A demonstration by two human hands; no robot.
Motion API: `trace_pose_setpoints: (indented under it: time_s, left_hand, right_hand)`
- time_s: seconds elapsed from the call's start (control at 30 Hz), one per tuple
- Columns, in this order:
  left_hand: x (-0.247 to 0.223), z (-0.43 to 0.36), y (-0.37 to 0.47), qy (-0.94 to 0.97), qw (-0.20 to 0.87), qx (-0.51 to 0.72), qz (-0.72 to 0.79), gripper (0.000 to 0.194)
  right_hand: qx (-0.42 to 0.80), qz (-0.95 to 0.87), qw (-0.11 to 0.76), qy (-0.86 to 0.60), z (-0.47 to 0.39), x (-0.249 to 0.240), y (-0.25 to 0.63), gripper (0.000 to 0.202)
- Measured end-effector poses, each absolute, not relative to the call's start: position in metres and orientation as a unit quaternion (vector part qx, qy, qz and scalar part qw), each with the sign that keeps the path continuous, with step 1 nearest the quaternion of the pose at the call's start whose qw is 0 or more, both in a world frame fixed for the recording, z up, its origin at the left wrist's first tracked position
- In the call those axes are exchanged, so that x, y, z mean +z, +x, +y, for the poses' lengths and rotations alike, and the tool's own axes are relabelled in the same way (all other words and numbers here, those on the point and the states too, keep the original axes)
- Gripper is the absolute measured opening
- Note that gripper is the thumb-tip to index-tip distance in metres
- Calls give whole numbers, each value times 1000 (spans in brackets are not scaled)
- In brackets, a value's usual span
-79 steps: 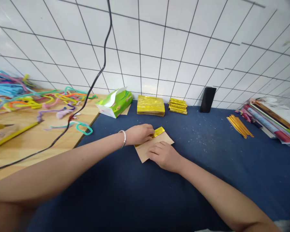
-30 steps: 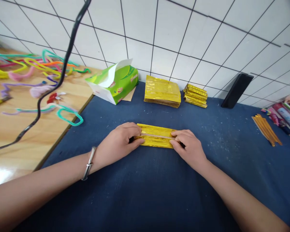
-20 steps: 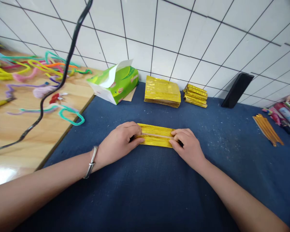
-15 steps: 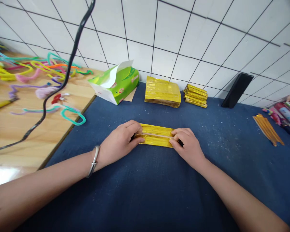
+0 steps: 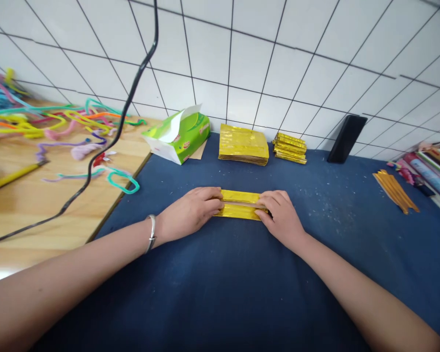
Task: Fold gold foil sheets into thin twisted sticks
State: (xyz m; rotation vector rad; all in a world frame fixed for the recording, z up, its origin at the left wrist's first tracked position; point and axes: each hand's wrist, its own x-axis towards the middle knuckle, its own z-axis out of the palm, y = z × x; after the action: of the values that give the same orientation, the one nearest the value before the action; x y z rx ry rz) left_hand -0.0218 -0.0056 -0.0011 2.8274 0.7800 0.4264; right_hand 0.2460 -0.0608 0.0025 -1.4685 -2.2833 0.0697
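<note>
A sheet of gold foil paper [image 5: 240,211] lies on the dark blue cloth, its long edges folded in towards a pale strip along the middle. My left hand [image 5: 192,210], with a silver bangle at the wrist, has its fingers closed over the sheet's left end. At the right end, my right hand [image 5: 282,215] pinches the paper between thumb and fingers. Behind it sits a stack of flat gold paper [image 5: 243,143], and beside that a small pile of folded gold strips [image 5: 289,147].
A green and white tissue box [image 5: 179,134] stands near the tiled wall. A black phone-like slab [image 5: 346,139] leans there too. Orange-gold folded strips [image 5: 396,190] and books [image 5: 434,176] lie right. Left, pipe cleaners [image 5: 33,122] cover a wooden board; a black cable [image 5: 121,122] crosses in front.
My left fingers and thumb have drawn together and lie flatter over the left end of the paper. My right hand keeps its pinch. The whole view has shifted slightly.
</note>
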Motion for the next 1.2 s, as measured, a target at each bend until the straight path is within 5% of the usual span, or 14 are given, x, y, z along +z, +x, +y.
trace_pose_setpoints:
  time_s: [0.33,0.77,1.07,1.2]
  left_hand:
    - [12,-18,-25,952,83,129,264,34]
    - [25,-43,-27,933,213,115,267,27]
    - [17,-40,-29,955,100,120,251,36]
    - [13,-44,-24,951,103,128,261,43]
  right_hand:
    - [22,-774,173,-609,-88,11,242,32]
    - [127,-772,270,-562,-23,2,230,41]
    - [45,-731,332,-595,-27,19,222,35]
    - [83,-753,267,-596,-80,22,226,30]
